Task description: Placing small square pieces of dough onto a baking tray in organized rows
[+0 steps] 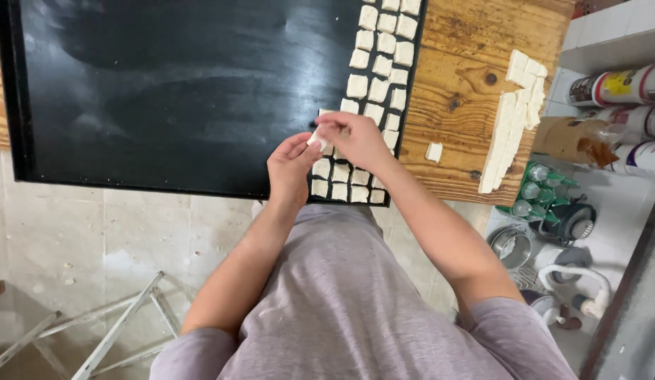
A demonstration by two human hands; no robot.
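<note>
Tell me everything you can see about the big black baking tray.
The black tray is a large, flat rectangle with a low raised rim, looking like dark, slightly smudged metal. It lies flat on a wooden board. Most of it is bare; small white dough squares sit in rows along its right edge. Both hands hover over that edge, holding one piece.

Your one camera sits on your head, looking steeply down (almost straight) and close over the black tray (165, 98) and wooden board (461, 91).
</note>
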